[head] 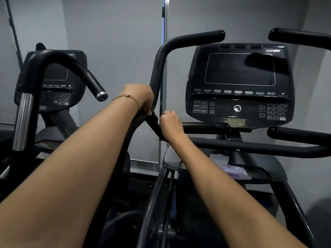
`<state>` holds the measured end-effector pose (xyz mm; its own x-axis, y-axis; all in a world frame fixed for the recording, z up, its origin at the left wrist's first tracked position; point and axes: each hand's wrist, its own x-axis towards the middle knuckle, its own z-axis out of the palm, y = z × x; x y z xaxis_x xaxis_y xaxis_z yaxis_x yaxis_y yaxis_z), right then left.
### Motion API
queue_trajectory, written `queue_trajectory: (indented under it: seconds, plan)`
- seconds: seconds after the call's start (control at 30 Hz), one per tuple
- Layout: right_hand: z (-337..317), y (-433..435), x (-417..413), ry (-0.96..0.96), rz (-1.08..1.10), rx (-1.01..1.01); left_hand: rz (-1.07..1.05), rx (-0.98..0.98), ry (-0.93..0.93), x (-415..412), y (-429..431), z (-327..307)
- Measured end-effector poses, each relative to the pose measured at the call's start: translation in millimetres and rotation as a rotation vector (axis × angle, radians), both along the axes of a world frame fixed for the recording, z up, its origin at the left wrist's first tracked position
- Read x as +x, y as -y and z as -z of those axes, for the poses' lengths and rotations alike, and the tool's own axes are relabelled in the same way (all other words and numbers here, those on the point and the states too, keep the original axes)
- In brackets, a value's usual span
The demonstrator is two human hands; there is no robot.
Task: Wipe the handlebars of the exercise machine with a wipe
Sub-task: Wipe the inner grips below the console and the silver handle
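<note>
Gripping handlebar: L-hand above R-hand.

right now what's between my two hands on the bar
In the head view, just a short bare stretch of black handlebar separates the left hand from the right hand, which pinches a white wipe against it.

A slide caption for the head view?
Left hand grips the black handlebar; right hand presses a wipe on it.

A purple packet lies on the machine's grey shelf.
</note>
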<state>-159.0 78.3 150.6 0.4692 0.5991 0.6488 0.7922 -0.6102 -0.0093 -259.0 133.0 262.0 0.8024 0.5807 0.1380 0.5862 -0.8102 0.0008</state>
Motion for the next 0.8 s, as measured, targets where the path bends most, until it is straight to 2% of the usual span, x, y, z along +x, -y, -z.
queue_trajectory:
  seconds: [0.1,0.23,0.37,0.47,0.5,0.53,0.6,0.63,0.67,0.8]
  plan:
    - [-8,-1,3,0.003,-0.007,-0.042,0.007,-0.03,0.019,-1,-3,-1]
    - [-4,37,-4,0.085,0.046,-0.171,0.016,-0.052,0.028,1,-5,-2]
    - [-5,68,5,0.02,0.223,-0.008,0.027,-0.052,0.024,1,-7,-3]
    - [9,49,6,-0.099,0.109,0.244,0.021,-0.05,0.022,1,-5,-3]
    - [17,39,4,-0.206,-0.007,0.393,0.015,-0.042,0.029,1,-5,-2]
    - [24,28,0,-0.397,-0.158,0.595,0.01,-0.03,0.036,1,-4,-2]
    - [34,7,-12,-0.932,-0.498,1.056,0.002,-0.005,0.046,-1,-2,0]
    - [39,-2,-19,-1.174,-0.61,1.217,-0.003,0.011,0.049,-2,0,1]
    - [42,-10,-26,-1.342,-0.68,1.297,-0.006,0.028,0.053,-3,2,2]
    - [26,-34,-37,-1.594,-0.792,1.5,-0.031,0.103,0.08,-6,8,3]
